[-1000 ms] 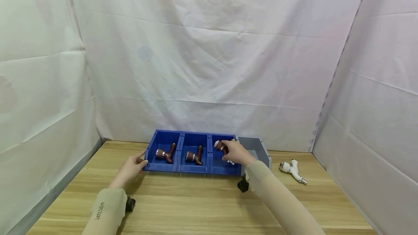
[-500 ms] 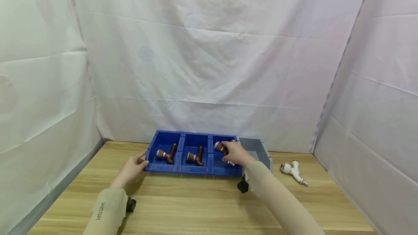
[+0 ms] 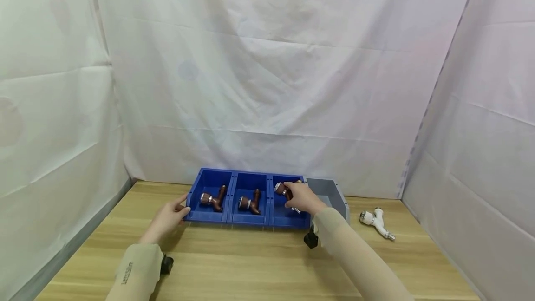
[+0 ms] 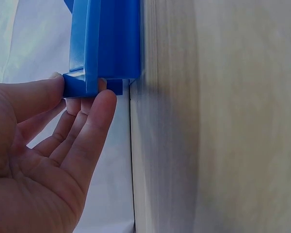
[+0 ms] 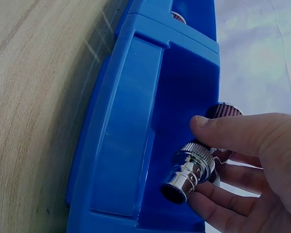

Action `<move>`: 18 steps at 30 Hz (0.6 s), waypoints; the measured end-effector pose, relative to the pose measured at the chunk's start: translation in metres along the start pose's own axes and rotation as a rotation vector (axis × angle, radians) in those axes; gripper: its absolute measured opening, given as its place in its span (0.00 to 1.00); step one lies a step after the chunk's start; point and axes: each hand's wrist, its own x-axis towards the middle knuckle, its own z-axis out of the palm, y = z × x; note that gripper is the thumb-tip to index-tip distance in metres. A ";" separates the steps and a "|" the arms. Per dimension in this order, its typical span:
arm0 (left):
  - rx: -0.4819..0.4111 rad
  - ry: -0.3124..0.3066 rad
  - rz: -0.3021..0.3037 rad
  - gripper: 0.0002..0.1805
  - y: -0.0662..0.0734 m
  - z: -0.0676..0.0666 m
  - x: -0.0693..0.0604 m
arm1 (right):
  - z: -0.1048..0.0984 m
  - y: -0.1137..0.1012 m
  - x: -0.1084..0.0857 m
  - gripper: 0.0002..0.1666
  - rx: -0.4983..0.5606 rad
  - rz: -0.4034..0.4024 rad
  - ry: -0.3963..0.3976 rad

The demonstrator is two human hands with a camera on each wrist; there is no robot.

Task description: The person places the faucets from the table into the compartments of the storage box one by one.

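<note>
Three blue bins (image 3: 248, 219) stand side by side in a row, joined to a grey bin (image 3: 334, 194) on the right. My left hand (image 3: 169, 217) pinches the left bin's rim (image 4: 80, 83) between thumb and fingers. My right hand (image 3: 304, 197) reaches into the third blue bin and grips a brown faucet (image 3: 288, 193), tilted, its chrome spout end (image 5: 186, 174) pointing out below the thumb. The palm and fingers hide part of it. One brown faucet (image 3: 214, 199) lies in the left bin and another brown faucet (image 3: 251, 202) in the middle bin.
A white faucet (image 3: 377, 223) lies on the wooden table (image 3: 234, 264) to the right of the grey bin. White cloth (image 3: 267, 82) hangs behind the bins and on both sides.
</note>
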 end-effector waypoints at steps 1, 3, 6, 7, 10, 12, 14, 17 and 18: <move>-0.001 0.001 0.003 0.31 0.000 0.000 0.000 | 0.000 0.000 0.000 0.38 -0.003 0.001 0.001; 0.004 0.001 0.015 0.31 0.000 0.000 0.000 | 0.000 0.000 0.000 0.39 -0.007 0.003 0.000; 0.002 0.007 0.020 0.31 0.002 0.001 0.003 | -0.001 0.002 0.001 0.39 -0.007 -0.001 0.006; 0.000 0.007 0.022 0.31 0.002 0.001 0.003 | 0.000 0.003 0.001 0.39 -0.003 -0.002 0.007; -0.001 -0.002 0.006 0.31 0.002 0.003 0.000 | 0.004 0.005 -0.002 0.41 0.003 0.003 0.000; -0.002 -0.004 0.006 0.31 0.002 0.004 -0.001 | 0.007 0.007 -0.003 0.42 0.003 0.005 -0.002; 0.001 -0.007 0.007 0.31 0.001 0.004 -0.003 | 0.009 0.007 -0.004 0.41 0.005 0.003 -0.002; 0.003 0.003 0.017 0.30 0.001 0.004 -0.004 | 0.010 0.008 -0.003 0.40 0.007 -0.007 0.009; 0.004 0.004 0.021 0.30 0.001 0.004 -0.004 | 0.009 0.008 -0.002 0.40 0.009 -0.011 0.013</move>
